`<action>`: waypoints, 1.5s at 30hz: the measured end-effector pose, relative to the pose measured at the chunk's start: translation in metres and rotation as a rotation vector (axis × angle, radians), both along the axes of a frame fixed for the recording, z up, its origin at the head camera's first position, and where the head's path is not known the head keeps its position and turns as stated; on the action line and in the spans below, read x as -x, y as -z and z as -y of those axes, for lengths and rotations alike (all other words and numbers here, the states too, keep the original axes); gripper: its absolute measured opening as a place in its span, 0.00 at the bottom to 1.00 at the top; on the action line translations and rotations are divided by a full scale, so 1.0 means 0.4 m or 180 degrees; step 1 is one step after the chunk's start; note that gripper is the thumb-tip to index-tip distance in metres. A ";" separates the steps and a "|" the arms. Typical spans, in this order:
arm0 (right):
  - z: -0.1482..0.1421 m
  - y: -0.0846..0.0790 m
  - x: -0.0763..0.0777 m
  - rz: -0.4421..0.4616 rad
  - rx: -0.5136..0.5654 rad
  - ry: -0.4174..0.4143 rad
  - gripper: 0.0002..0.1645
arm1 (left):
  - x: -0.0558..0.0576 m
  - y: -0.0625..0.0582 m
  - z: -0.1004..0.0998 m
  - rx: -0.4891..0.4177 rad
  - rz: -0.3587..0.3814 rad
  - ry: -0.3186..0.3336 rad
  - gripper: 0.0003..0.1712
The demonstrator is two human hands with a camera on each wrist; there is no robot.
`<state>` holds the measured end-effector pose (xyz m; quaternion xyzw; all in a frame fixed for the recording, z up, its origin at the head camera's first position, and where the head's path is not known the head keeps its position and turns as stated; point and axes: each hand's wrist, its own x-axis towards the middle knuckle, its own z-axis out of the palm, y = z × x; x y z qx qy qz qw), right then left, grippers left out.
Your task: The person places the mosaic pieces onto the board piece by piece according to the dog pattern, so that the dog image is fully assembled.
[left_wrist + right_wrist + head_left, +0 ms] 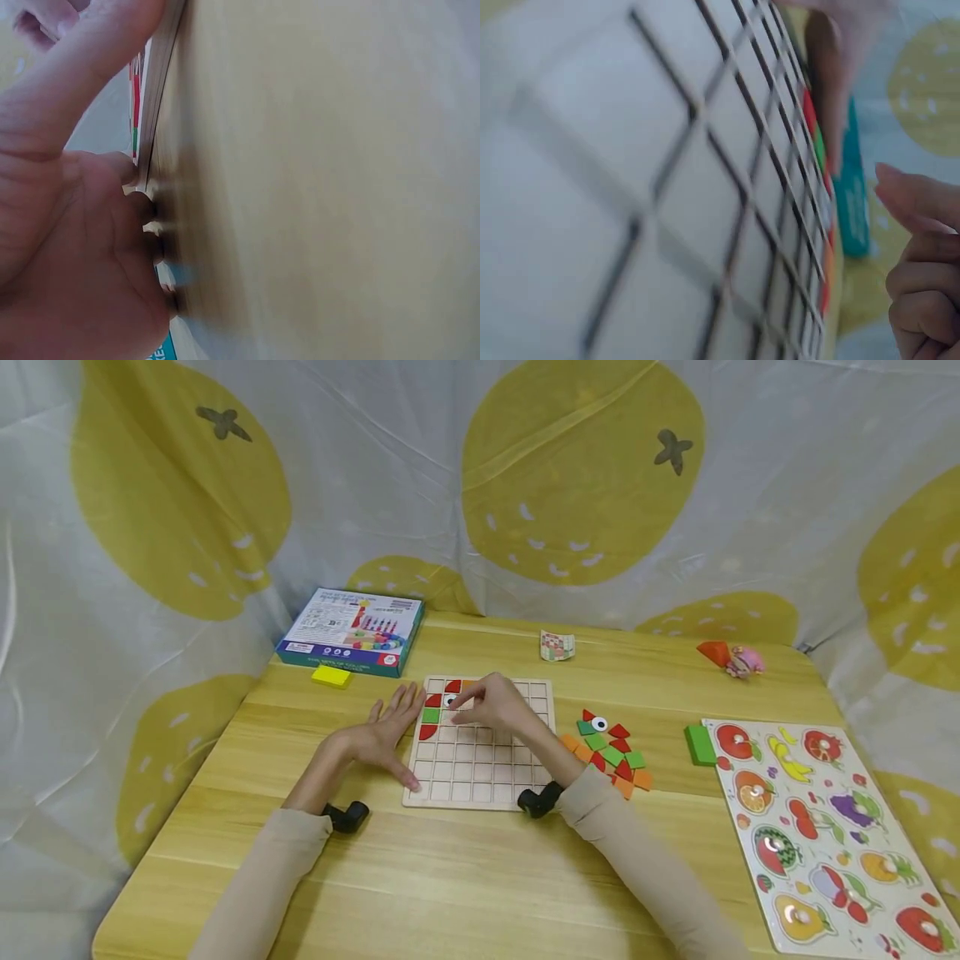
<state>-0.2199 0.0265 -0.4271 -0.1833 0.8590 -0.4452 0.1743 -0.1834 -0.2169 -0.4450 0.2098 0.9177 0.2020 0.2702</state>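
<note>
A square wooden grid board [480,772] lies flat on the table. Red quarter-round pieces and a green square [431,716] fill cells at its upper left corner, beside a white eye piece [450,700]. My left hand [378,739] rests spread at the board's left edge, thumb at the lower left corner; in the left wrist view its fingers [112,240] reach along that edge. Over the upper part of the board is my right hand [495,703], thumb and index fingertips slightly apart near the eye piece, nothing visible between them. Its other fingers [926,292] are curled.
Loose red, green and orange pieces [615,758] with another eye piece lie right of the board. A box [352,631], yellow block [331,676] and small printed card [557,646] are behind. Farther right are a green block [701,746], fruit puzzle [825,827] and pink toy [745,662].
</note>
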 end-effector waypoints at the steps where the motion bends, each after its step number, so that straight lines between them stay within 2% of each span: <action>1: -0.032 -0.007 0.004 -0.0032 0.0003 0.0032 0.11 | -0.001 0.000 0.001 -0.0002 0.0005 -0.0017 0.84; 6: -0.222 -0.030 0.023 -0.0088 -0.0191 0.0264 0.13 | -0.008 -0.001 0.009 -0.0001 0.0016 -0.0071 0.85; 10: -0.370 -0.020 0.027 0.0087 -0.0469 0.0444 0.14 | -0.010 -0.001 0.013 -0.0012 0.0020 -0.0094 0.84; 13: -0.449 0.001 0.026 0.0241 -0.0647 0.0550 0.14 | -0.010 0.000 0.015 -0.0017 0.0019 -0.0097 0.84; 16: -0.492 0.022 0.027 0.0394 -0.0630 0.0542 0.15 | -0.009 0.000 0.015 0.0004 0.0027 -0.0107 0.84; 20: -0.502 0.040 0.029 0.0494 -0.0520 0.0497 0.17 | -0.008 0.001 0.015 0.0020 0.0035 -0.0106 0.84; 27: -0.474 0.049 0.036 0.0450 -0.0491 0.0508 0.16 | -0.004 -0.001 0.015 0.0033 -0.0010 -0.0063 0.84; 36: -0.447 0.054 0.058 0.0675 -0.0398 0.0928 0.14 | 0.000 0.001 0.010 -0.0005 0.0001 -0.0019 0.84; 45: -0.461 0.065 0.102 0.0754 -0.0230 0.1076 0.17 | 0.003 0.001 -0.001 -0.0034 0.0018 0.0001 0.84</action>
